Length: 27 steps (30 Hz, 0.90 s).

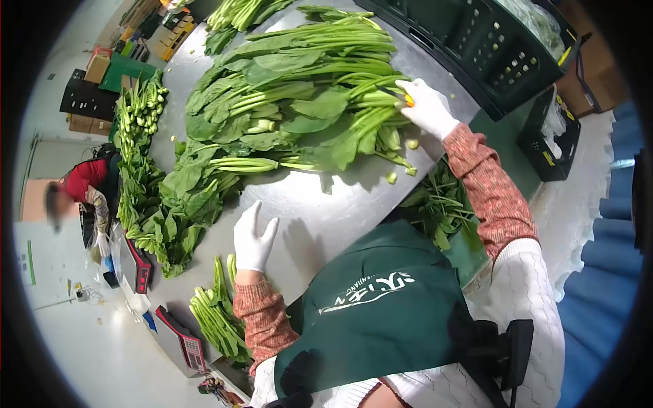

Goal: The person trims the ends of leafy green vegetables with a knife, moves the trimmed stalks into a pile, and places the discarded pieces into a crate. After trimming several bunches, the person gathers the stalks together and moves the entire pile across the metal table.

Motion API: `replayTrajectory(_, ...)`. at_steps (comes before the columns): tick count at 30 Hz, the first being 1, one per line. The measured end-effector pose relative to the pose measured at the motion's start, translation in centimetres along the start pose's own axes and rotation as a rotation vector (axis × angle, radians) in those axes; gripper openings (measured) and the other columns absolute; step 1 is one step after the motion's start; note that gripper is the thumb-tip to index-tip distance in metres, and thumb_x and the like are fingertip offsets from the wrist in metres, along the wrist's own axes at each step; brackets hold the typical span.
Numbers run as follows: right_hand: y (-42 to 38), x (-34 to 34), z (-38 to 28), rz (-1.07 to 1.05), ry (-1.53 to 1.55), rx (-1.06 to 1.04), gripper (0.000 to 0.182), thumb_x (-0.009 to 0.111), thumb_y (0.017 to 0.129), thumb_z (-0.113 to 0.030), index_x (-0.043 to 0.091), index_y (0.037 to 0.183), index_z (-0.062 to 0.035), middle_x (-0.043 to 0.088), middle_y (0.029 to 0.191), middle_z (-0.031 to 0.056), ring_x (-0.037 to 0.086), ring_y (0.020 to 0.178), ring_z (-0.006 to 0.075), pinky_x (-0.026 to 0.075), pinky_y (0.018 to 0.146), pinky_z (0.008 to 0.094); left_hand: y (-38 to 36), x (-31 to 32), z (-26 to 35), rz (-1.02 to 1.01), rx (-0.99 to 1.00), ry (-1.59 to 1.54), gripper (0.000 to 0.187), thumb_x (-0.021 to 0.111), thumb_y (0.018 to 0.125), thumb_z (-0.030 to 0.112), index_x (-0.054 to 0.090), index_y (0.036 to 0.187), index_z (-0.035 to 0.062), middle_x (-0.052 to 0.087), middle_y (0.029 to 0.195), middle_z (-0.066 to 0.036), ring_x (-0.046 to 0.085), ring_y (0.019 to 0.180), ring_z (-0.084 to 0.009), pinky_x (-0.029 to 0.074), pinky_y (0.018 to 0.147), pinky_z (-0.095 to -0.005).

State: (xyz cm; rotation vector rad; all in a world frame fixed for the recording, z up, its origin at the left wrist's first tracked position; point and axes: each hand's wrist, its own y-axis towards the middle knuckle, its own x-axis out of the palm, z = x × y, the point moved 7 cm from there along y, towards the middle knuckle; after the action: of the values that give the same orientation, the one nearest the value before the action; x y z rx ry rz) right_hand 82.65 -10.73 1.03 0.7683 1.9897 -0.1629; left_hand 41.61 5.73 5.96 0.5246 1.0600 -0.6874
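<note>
A large heap of leafy green vegetables [286, 64] with long pale stems lies on the metal table [320, 238]. At the stem ends on the heap's right side, my white-gloved right hand [427, 109] is closed around a small knife [409, 100]. Only a bit of its orange handle and what looks like a dark blade show; the rest is hidden by the fingers. My left hand [254, 239], also gloved, hovers over bare metal below the heap. Its thumb and fingers are apart, with nothing between them. Cut stem ends [392, 177] lie near the table edge.
A black crate [469, 47] stands at the far right edge. More greens are piled along the left [146, 183] and near my left forearm [218, 319]. Two red scales [139, 268] sit at the left. A person in red [88, 180] works beyond them.
</note>
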Motion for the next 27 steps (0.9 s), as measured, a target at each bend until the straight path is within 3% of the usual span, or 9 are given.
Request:
replayTrajectory(6, -3.7, -4.4, -4.3, -0.070, 0.077, -0.105, 0.027, 0.072, 0.080, -0.026, 0.067, 0.100, -0.0094, 0.065, 0.090, 0.0099, 0.066, 0.080, 0.0279, 0.052, 0.071, 0.0343, -0.5, 0.8, -1.8, 0.001, -0.001, -0.027, 0.048, 0.076, 0.080, 0.022, 0.062, 0.120, -0.0011, 0.066, 0.113, -0.020, 0.063, 0.104, -0.0356, 0.049, 0.092, -0.0404)
replayTrajectory(9, -5.8, -8.4, -4.5, -0.066, 0.573, 0.125, 0.015, 0.070, 0.088, -0.013, 0.069, 0.093, 0.0009, 0.067, 0.079, 0.0031, 0.059, 0.073, 0.0111, 0.048, 0.070, 0.0257, 0.0, 0.3, -1.1, 0.008, 0.001, -0.031, 0.047, 0.076, 0.080, 0.022, 0.062, 0.120, -0.0004, 0.066, 0.113, -0.019, 0.063, 0.104, -0.0354, 0.049, 0.092, -0.0402)
replayTrajectory(12, -8.5, -11.0, -1.6, -0.073, 0.849, 0.410, 0.028, 0.062, 0.095, -0.027, 0.067, 0.089, -0.0001, 0.061, 0.069, 0.0025, 0.044, 0.052, 0.0012, 0.038, 0.048, 0.0208, 0.6, -0.2, 0.7, 0.058, 0.079, -0.057, 0.045, 0.076, 0.080, 0.020, 0.063, 0.120, 0.0013, 0.066, 0.113, -0.017, 0.063, 0.102, -0.0338, 0.049, 0.092, -0.0395)
replayTrajectory(15, -9.8, -11.5, -2.8, -0.035, 1.115, 0.476, 0.039, 0.059, 0.097, -0.039, 0.057, 0.076, -0.0061, 0.057, 0.062, 0.0026, 0.038, 0.038, 0.0012, 0.031, 0.038, 0.0176, 1.4, -1.2, 4.6, 0.148, 0.193, -0.081, 0.039, 0.075, 0.080, 0.012, 0.065, 0.117, 0.0031, 0.068, 0.110, -0.014, 0.064, 0.099, -0.0312, 0.050, 0.089, -0.0379)
replayTrajectory(19, -11.1, -8.8, -4.5, -0.093, 1.207, 0.594, 0.042, 0.059, 0.096, -0.043, 0.061, 0.081, -0.0038, 0.058, 0.062, 0.0026, 0.039, 0.038, 0.0009, 0.035, 0.039, 0.0174, 1.8, -3.7, 13.6, 0.378, 0.536, -0.184, 0.031, 0.070, 0.075, -0.005, 0.068, 0.105, 0.0037, 0.069, 0.097, -0.012, 0.066, 0.089, -0.0294, 0.051, 0.081, -0.0366)
replayTrajectory(20, -11.2, -7.6, -5.1, -0.143, 1.213, 0.607, 0.042, 0.059, 0.096, -0.043, 0.062, 0.083, -0.0027, 0.059, 0.062, 0.0034, 0.039, 0.039, 0.0009, 0.035, 0.039, 0.0174, 2.2, -4.0, 16.5, 0.376, 0.687, -0.202, 0.034, 0.068, 0.070, -0.005, 0.067, 0.104, 0.0031, 0.068, 0.094, -0.013, 0.066, 0.086, -0.0292, 0.051, 0.079, -0.0374)
replayTrajectory(21, -11.3, -6.5, -6.2, -0.186, 1.228, 0.635, 0.042, 0.059, 0.096, -0.042, 0.062, 0.084, -0.0021, 0.060, 0.063, 0.0037, 0.039, 0.039, 0.0010, 0.035, 0.039, 0.0174, 2.7, -3.7, 18.9, 0.308, 0.671, -0.174, 0.037, 0.071, 0.069, -0.009, 0.069, 0.104, 0.0031, 0.070, 0.092, -0.007, 0.066, 0.087, -0.0285, 0.053, 0.082, -0.0376)
replayTrajectory(24, -12.1, -3.3, -9.5, -0.327, 1.276, 0.644, 0.039, 0.059, 0.097, -0.040, 0.062, 0.088, -0.0025, 0.061, 0.064, 0.0046, 0.040, 0.039, 0.0014, 0.034, 0.039, 0.0177, 3.3, -0.3, 22.8, 0.260, 0.815, -0.022, 0.057, 0.069, 0.073, 0.013, 0.057, 0.128, 0.0042, 0.056, 0.130, -0.014, 0.052, 0.124, -0.0323, 0.035, 0.108, -0.0494)
replayTrajectory(27, -13.0, -1.6, -11.2, -0.324, 1.427, 0.664, 0.034, 0.058, 0.098, -0.038, 0.059, 0.094, -0.0048, 0.059, 0.065, 0.0033, 0.040, 0.039, 0.0018, 0.035, 0.038, 0.0177, 4.3, 3.4, 23.4, 0.100, 0.757, 0.058, 0.082, 0.074, 0.067, 0.031, 0.045, 0.136, -0.0013, 0.057, 0.124, -0.014, 0.051, 0.123, -0.0330, 0.026, 0.112, -0.0569)
